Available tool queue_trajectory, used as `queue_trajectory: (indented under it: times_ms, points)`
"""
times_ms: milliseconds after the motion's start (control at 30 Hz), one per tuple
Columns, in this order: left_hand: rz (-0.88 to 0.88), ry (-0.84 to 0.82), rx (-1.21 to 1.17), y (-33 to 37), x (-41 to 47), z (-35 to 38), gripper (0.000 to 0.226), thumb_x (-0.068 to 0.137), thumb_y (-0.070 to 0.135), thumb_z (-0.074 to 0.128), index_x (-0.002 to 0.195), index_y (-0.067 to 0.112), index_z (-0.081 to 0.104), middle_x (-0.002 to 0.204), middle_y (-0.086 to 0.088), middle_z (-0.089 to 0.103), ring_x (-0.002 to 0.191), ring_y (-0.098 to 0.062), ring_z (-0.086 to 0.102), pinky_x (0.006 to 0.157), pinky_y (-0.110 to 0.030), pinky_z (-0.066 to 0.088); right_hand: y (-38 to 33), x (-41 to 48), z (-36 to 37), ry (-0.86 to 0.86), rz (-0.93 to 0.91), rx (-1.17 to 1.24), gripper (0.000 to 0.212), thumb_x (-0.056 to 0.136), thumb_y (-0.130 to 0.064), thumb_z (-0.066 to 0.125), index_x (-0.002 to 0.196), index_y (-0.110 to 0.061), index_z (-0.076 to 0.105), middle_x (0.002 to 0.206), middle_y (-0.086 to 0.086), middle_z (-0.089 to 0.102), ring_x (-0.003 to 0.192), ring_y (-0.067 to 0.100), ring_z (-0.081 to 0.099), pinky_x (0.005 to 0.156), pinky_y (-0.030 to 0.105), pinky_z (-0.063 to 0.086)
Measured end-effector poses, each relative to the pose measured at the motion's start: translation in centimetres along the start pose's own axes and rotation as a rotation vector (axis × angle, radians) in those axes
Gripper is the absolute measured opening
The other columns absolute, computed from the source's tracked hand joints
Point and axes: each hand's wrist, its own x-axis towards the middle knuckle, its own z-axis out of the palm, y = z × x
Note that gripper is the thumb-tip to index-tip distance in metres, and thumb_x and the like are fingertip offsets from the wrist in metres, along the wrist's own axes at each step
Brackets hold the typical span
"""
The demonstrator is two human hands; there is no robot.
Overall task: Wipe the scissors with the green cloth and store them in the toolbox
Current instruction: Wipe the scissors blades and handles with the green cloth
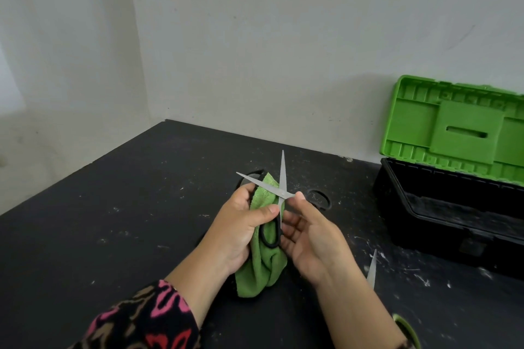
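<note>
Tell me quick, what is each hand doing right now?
The left hand grips the green cloth against the scissors.
The right hand pinches the scissors near their pivot.

Scissors (283, 193): black handles, blades spread in a cross, tips pointing far and far-left; held above the table.
Cloth (263, 266): green, bunched, hanging down behind the handles.
Left hand (241, 229): grips the cloth, thumb on top; patterned sleeve (147, 317).
Right hand (314, 238): thumb at the scissors' pivot, fingers under the handle.
Toolbox (442, 215): black, far right, green lid (453, 127) standing open.
Table (127, 206): black, scuffed white.
Spare blade (372, 270): near right, partly hidden by the right forearm.
</note>
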Motion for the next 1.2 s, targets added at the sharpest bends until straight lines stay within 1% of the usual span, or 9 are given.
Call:
queue_trajectory:
  times_ms: [100,300,467,667,800,867,1000,1100,1200]
  points:
    - [-0.002,-0.012,0.025,0.0,-0.1,0.1,0.037,0.083,-0.01,0.059,0.115,0.008,0.058,0.098,-0.013,0.073,0.084,-0.026,0.069,0.076,-0.038,0.055,0.2,0.2,-0.1,-0.003,0.004,0.046,0.032,0.085,-0.037,0.061,0.104,-0.013,0.069,0.079,0.004,0.063,0.066,0.018,0.058,0.067,0.035,0.048]
    - [-0.02,-0.028,0.021,0.1,-0.1,0.1,0.039,0.083,-0.011,0.058,0.117,0.008,0.057,0.106,-0.02,0.07,0.085,-0.028,0.067,0.071,-0.037,0.056,-0.1,-0.3,0.1,-0.03,-0.021,0.091,0.028,0.088,-0.039,0.056,0.101,-0.02,0.071,0.071,-0.001,0.063,0.065,0.017,0.058,0.068,0.036,0.048]
    - [-0.027,-0.011,-0.011,0.4,-0.3,0.3,0.033,0.084,-0.01,0.057,0.111,0.008,0.06,0.091,-0.014,0.072,0.075,-0.024,0.068,0.064,-0.034,0.056,-0.1,-0.5,0.3,-0.029,-0.083,0.113,0.025,0.089,-0.037,0.055,0.092,-0.018,0.071,0.07,0.001,0.061,0.064,0.017,0.057,0.065,0.034,0.048]
    - [-0.076,0.279,-0.072,0.7,0.3,0.0,0.013,0.089,0.003,0.056,0.096,0.011,0.064,0.081,-0.012,0.07,0.069,-0.024,0.067,0.067,-0.037,0.056,-0.8,-0.5,-0.1,0.087,-0.325,0.061,0.022,0.092,-0.028,0.052,0.094,-0.011,0.067,0.066,0.001,0.06,0.054,0.012,0.054,0.048,0.025,0.043]
    - [0.047,0.548,-0.16,1.1,0.5,-0.3,0.016,0.093,0.016,0.052,0.087,0.019,0.067,0.079,-0.003,0.068,0.076,-0.019,0.064,0.072,-0.035,0.052,-1.0,-0.5,-0.3,0.178,-0.367,0.03,0.021,0.091,-0.026,0.055,0.096,-0.011,0.068,0.068,0.002,0.06,0.055,0.013,0.053,0.049,0.027,0.043]
    - [0.191,0.561,-0.03,1.2,0.0,-0.1,0.023,0.094,0.017,0.049,0.086,0.026,0.068,0.08,0.004,0.07,0.081,-0.014,0.066,0.077,-0.032,0.053,-0.9,-0.5,-0.2,0.204,-0.368,0.023,0.019,0.091,-0.025,0.057,0.095,-0.011,0.069,0.067,0.0,0.06,0.055,0.013,0.055,0.05,0.028,0.045]
    - [0.64,0.393,0.664,0.0,-1.3,0.9,0.021,0.093,0.015,0.056,0.094,0.033,0.065,0.085,0.021,0.064,0.085,0.011,0.06,0.074,-0.005,0.043,-0.5,-0.8,0.3,0.219,-0.328,0.018,0.017,0.09,-0.024,0.059,0.091,-0.012,0.07,0.066,-0.002,0.058,0.057,0.012,0.053,0.054,0.028,0.044]
    - [0.853,0.279,0.894,-1.5,-0.9,1.2,0.017,0.088,0.016,0.059,0.1,0.013,0.07,0.095,0.012,0.066,0.093,0.003,0.059,0.084,-0.007,0.042,0.0,-1.1,0.5,0.172,-0.296,0.021,0.017,0.089,-0.024,0.059,0.088,-0.013,0.071,0.07,0.0,0.065,0.062,0.013,0.059,0.058,0.029,0.045]
    - [0.871,0.224,0.983,-1.9,-0.7,1.2,0.019,0.085,0.012,0.065,0.104,0.011,0.067,0.097,0.008,0.064,0.091,0.003,0.057,0.082,-0.009,0.044,0.2,-1.5,0.9,0.119,-0.276,0.035,0.016,0.09,-0.022,0.058,0.09,-0.012,0.07,0.076,0.002,0.073,0.067,0.014,0.069,0.065,0.031,0.05]
